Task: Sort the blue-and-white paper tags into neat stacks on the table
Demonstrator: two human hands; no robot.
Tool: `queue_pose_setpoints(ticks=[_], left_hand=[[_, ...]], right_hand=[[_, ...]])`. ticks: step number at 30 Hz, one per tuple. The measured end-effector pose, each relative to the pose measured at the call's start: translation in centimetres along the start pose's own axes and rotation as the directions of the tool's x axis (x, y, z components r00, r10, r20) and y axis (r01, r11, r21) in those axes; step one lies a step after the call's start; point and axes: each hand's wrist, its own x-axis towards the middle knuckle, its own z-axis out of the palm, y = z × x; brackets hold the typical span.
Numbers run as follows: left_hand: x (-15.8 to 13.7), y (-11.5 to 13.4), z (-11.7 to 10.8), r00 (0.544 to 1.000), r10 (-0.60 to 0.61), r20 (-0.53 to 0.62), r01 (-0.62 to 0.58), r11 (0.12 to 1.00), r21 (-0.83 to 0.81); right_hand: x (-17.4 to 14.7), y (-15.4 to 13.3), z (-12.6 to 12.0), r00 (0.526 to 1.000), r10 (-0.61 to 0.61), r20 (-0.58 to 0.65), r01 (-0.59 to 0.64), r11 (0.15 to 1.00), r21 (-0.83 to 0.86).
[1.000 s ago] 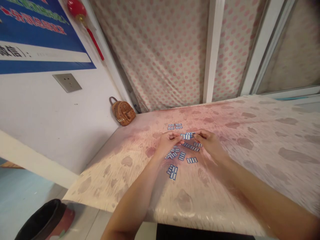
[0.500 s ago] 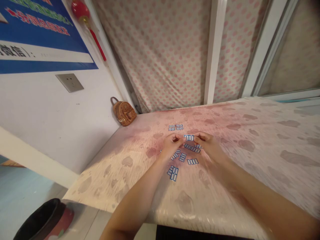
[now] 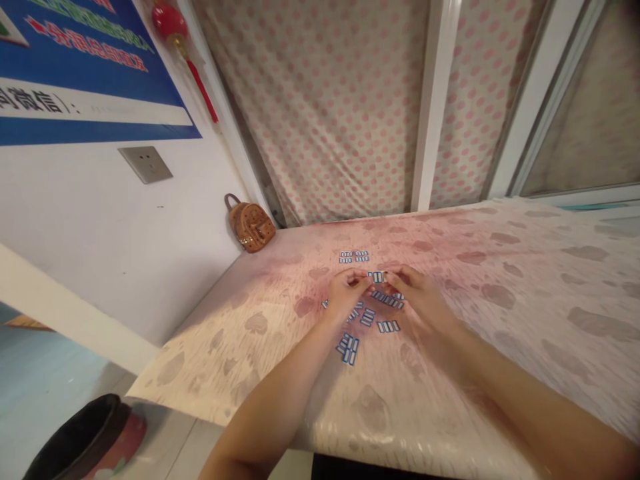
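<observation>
Small white tiles with blue edges lie scattered on the patterned table (image 3: 500, 313). Between my two hands a short row of tiles (image 3: 377, 276) is pinched, my left hand (image 3: 347, 289) pressing its left end and my right hand (image 3: 417, 293) its right end. More loose tiles (image 3: 367, 315) lie under and in front of my hands. A small stack (image 3: 347, 347) sits nearer to me, and a tidy double row (image 3: 354, 256) lies just beyond my fingers.
A little brown backpack (image 3: 251, 225) leans on the white wall at the table's far left corner. A dotted curtain (image 3: 330, 100) hangs behind the table. A dark bin (image 3: 75, 440) stands on the floor at lower left.
My hands have drawn closer together and the row of tiles between them has got shorter. The view has shifted slightly.
</observation>
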Motion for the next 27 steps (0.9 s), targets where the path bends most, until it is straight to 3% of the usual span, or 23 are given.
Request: queue_pose_setpoints(ticks=[7, 11, 16, 19, 27], left_hand=[[-0.1, 0.2, -0.5, 0.999, -0.035, 0.021, 0.036, 0.998, -0.060], [-0.3, 0.2, -0.4, 0.997, -0.056, 0.047, 0.059, 0.996, -0.074], [-0.3, 0.2, -0.2, 1.000, -0.030, -0.002, 0.030, 0.999, -0.043], [-0.3, 0.3, -0.1, 1.000, -0.006, -0.006, 0.006, 1.000, -0.004], [-0.3, 0.4, -0.4, 0.998, -0.017, 0.061, 0.015, 0.999, 0.037]], right_hand=[[-0.5, 0.2, 0.4, 0.984, -0.154, 0.090, 0.170, 0.960, -0.221], [-0.7, -0.2, 0.3, 0.991, -0.119, 0.066, 0.130, 0.970, -0.204], [-0.2, 0.1, 0.2, 1.000, -0.029, -0.011, 0.028, 0.996, -0.088], [0.1, 0.0, 0.0, 1.000, 0.028, 0.012, -0.027, 0.996, -0.080], [-0.2, -0.5, -0.2, 1.000, 0.004, -0.021, -0.005, 0.997, -0.078]])
